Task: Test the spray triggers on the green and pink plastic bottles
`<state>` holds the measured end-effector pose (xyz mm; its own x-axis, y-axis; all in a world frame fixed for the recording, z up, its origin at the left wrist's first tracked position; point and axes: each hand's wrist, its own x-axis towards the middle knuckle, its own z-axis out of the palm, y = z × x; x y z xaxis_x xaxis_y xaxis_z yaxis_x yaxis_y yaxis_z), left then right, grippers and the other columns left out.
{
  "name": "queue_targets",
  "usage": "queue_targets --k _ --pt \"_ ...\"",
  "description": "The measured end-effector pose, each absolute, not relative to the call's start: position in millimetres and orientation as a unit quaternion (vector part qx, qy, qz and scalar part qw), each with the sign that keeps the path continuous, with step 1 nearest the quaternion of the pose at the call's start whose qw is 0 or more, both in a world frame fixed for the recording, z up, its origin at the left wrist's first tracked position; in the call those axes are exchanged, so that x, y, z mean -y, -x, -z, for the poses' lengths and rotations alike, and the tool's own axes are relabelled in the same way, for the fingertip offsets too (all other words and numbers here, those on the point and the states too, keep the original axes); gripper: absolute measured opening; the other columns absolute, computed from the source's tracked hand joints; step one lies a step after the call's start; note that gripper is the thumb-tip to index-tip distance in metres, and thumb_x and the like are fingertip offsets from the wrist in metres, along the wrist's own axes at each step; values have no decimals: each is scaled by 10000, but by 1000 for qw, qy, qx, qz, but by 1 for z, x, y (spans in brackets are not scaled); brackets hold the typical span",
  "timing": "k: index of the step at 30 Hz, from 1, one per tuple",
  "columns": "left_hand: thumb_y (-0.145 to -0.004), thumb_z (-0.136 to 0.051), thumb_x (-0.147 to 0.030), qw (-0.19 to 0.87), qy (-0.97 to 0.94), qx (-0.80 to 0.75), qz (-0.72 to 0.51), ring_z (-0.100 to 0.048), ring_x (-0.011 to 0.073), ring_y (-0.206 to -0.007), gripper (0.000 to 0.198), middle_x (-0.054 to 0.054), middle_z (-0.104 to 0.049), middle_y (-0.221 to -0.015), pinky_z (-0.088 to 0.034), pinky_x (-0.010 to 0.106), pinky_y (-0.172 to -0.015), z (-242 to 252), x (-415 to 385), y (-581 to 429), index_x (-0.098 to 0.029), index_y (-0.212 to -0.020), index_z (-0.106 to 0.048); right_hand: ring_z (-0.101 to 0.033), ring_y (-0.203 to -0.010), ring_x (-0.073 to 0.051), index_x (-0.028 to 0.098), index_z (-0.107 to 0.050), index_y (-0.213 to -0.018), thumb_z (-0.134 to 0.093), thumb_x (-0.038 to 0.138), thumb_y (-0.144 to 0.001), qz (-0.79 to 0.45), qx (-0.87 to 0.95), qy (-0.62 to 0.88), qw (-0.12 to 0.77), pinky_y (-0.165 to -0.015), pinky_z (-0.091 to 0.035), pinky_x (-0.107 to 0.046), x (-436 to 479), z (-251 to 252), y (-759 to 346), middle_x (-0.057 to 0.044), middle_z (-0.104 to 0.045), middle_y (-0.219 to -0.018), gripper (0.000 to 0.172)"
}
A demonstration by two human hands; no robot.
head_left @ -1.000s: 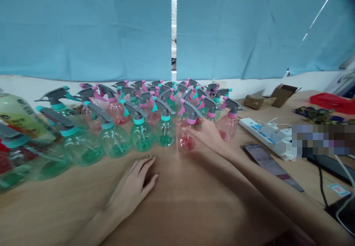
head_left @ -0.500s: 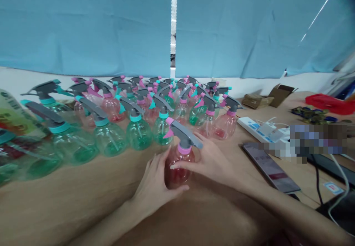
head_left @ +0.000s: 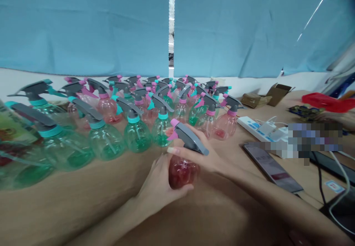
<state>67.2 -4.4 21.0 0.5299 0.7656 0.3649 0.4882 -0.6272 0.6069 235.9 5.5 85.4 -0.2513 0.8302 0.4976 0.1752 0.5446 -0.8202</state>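
Between my two hands is a round, clear pink spray bottle (head_left: 183,172) with a grey and pink trigger head (head_left: 188,137). My left hand (head_left: 159,185) is curved around the left side of its body, thumb along the near side. Higher up, my right hand (head_left: 198,151) wraps the neck below the trigger head, its thumb across the front. The neck ring is hidden by that hand. Just behind stands a green spray bottle (head_left: 161,129) with a teal collar, and another green spray bottle (head_left: 138,135) is to its left.
Many pink and green spray bottles fill the back and left of the wooden table (head_left: 116,201). At right lie a phone (head_left: 273,168), a white power strip (head_left: 251,127) with cables, an open cardboard box (head_left: 279,94) and a red tray (head_left: 327,102). A blue curtain (head_left: 111,28) hangs behind.
My right hand has shifted up from the bottle's body to its neck. The held bottle's head tilts slightly more toward me. My left hand keeps its hold on the body.
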Motion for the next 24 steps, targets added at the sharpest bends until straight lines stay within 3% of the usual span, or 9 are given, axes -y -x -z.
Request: queue_targets --k 8,13,18,24 --pt "-726 -735 -469 226 -856 -368 -284 -493 365 -1192 785 154 -524 -1305 -404 560 -946 -19 2 -60 -220 -1351 -331 -599 -775 -140 243 -603 -988 -651 419 -823 -343 704 343 519 -729 -488 -305 -8 -82 -224 -3 -643 -926 246" --pt "-808 -660 -503 145 -888 -359 -249 -461 348 -1243 833 173 -475 -1374 -368 549 -1000 -11 0 -43 -206 -1438 -203 -554 -707 -127 230 -611 -898 -613 434 -844 -309 714 362 514 -696 -470 -292 -12 -84 -224 15 -612 -803 211" --pt "-854 -575 -501 47 -901 -380 -205 -467 355 -1251 703 184 -489 -1381 -359 549 -1017 -3 -4 -34 -159 -1413 -321 -568 -705 -143 246 -616 -871 -587 481 -845 -292 709 375 521 -691 -483 -310 -18 -84 -229 7 -638 -828 238" --pt "-852 -565 -490 20 -907 -378 -184 -467 349 -1264 681 180 -513 -1374 -356 525 -1043 0 -5 -35 -110 -1394 -402 -600 -735 -168 266 -616 -861 -577 547 -826 -297 702 375 528 -734 -505 -345 -23 -85 -234 0 -653 -839 285"
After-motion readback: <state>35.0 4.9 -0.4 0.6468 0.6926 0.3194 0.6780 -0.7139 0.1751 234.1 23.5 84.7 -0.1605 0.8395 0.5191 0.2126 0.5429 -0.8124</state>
